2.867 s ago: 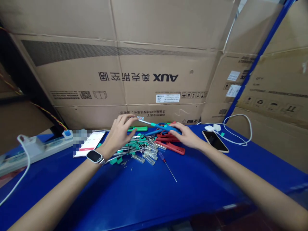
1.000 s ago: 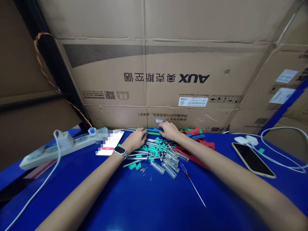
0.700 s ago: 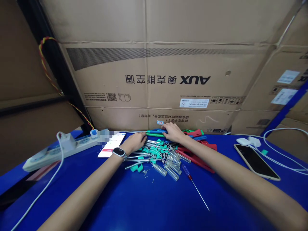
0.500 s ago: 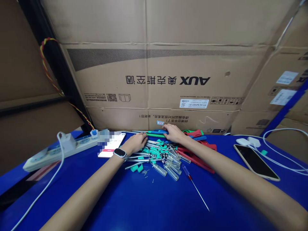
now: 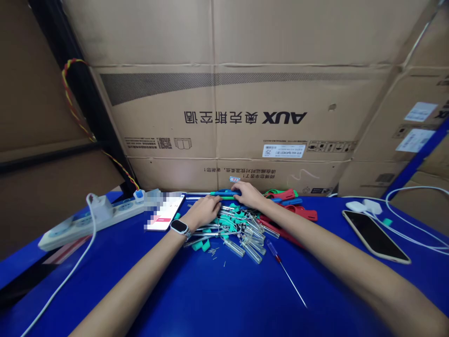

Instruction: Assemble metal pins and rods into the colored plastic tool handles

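My right hand [image 5: 247,194] is at the back of the pile, its fingers closed round the right end of a blue long-stemmed lighter [image 5: 224,193]. Just in front of it lies a green long-stemmed lighter [image 5: 228,198], its metal stem pointing left. My left hand [image 5: 205,210], with a watch on the wrist, has its bent fingers over the green lighter's left end; the thumb is mostly hidden. Below both hands spreads a heap of metal stems with teal tabs [image 5: 229,222], thin wires and clear plastic tubes [image 5: 250,250]. Red lighter handles [image 5: 305,213] lie under and beyond my right forearm.
A screwdriver [image 5: 286,271] lies in front of the heap, beside small screws [image 5: 213,252]. At left are a lit phone [image 5: 163,217] and a power strip [image 5: 122,206]. A dark-screened phone [image 5: 375,236] and white cables lie at right. Cardboard [image 5: 245,93] walls the back.
My right hand has slid slightly left along with the blue lighter. My left hand has moved a little right, covering more of the green lighter.
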The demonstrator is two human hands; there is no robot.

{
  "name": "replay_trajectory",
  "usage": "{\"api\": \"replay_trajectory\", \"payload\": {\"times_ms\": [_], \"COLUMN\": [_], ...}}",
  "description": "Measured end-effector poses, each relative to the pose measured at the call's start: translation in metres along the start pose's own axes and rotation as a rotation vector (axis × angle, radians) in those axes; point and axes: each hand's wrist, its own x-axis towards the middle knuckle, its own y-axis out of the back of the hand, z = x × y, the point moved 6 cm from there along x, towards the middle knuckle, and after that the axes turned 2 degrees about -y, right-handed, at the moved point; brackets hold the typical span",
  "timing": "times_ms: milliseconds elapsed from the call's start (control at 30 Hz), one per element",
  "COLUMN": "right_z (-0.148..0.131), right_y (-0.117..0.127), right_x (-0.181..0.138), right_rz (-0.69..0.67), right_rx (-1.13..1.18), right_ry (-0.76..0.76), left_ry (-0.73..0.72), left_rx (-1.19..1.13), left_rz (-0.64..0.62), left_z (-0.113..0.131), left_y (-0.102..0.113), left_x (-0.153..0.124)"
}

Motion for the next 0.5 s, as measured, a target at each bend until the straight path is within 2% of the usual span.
{"api": "replay_trajectory", "payload": {"times_ms": [167,267,367,500], "right_z": [-0.002,0.001,0.002,-0.007], "right_y": [0.011,0.014,0.016,0.024], "right_x": [-0.007,-0.011,-0.013,-0.021], "right_rz": [0.022,0.018,0.003,0.054], "right_rx": [-0.161,-0.239,-0.233,-0.172], "right_ry": [0.046,0.038,0.008,-0.016], "left_ry": [-0.062,-0.037,-0.008,-0.072], "left_rx": [-0.006,-0.005,-0.022,-0.057], "left_rz": [0.128,0.138,0.101,0.166], "left_z": [-0.007,-0.015,-0.018,-0.010], "left_y": [0.009,0.007,0.004,0.014], "left_x": [-0.001,0.000,0.002,-0.006]}}
